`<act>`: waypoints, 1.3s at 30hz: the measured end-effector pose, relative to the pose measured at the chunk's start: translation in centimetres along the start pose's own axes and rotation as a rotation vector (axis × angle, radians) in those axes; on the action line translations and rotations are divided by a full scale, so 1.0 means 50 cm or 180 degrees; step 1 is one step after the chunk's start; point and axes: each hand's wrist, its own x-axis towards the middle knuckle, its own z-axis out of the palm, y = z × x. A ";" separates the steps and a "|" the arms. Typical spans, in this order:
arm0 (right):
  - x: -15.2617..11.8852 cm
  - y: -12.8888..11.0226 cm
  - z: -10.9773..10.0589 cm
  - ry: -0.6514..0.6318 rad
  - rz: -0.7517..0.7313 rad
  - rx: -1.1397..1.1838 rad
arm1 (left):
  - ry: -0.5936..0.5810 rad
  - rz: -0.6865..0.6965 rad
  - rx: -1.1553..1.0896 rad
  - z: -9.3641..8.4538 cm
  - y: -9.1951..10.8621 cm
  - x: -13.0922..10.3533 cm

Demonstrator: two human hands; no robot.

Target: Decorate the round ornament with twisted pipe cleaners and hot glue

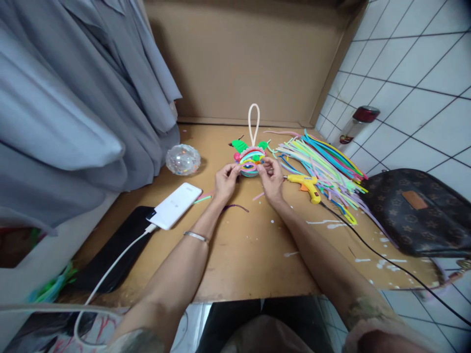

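Between my two hands, at the middle of the table, stands a small colourful craft piece with green leaf shapes, a pink ball at its left and a tall white loop on top. My left hand pinches the left side of a pink ring at the front of the piece. On the ring's right side, my right hand has its fingers closed. A yellow glue gun lies just right of my right hand, its nozzle toward the fingers.
Coloured fuzzy stems lie in a pile at the right, beside a brown patterned bag. A clear ball, a white power bank with a cable and a black case are at the left. Grey cloth hangs at the left.
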 end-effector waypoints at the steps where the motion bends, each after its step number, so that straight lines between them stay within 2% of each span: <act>1: 0.004 0.004 -0.006 -0.0019 -0.0189 -0.0175 | 0.0023 0.0009 0.0032 -0.002 0.000 0.002; 6: 0.016 0.027 -0.018 -0.0331 -0.0927 -0.0998 | 0.0250 0.0330 0.0356 -0.011 -0.007 0.012; 12: 0.010 0.037 0.000 -0.0415 -0.1224 -0.1496 | 0.0281 0.0449 0.0415 -0.008 -0.021 0.023; 16: 0.013 0.040 0.009 -0.0500 -0.1221 -0.1676 | 0.0269 0.0494 0.0425 -0.007 -0.027 0.026; 22: 0.021 0.050 0.011 -0.0667 -0.1202 -0.1520 | 0.0159 0.0558 0.0500 -0.007 -0.033 0.030; 29: 0.022 0.059 0.013 -0.0585 -0.1333 -0.1281 | 0.0125 0.0693 0.0793 -0.009 -0.054 0.036; 34: 0.023 0.057 0.015 -0.0411 -0.1380 -0.1061 | 0.0226 0.0863 0.0865 -0.008 -0.064 0.039; 39: 0.023 0.053 0.013 -0.0390 -0.1390 -0.1056 | 0.0350 0.0886 0.0944 -0.006 -0.055 0.034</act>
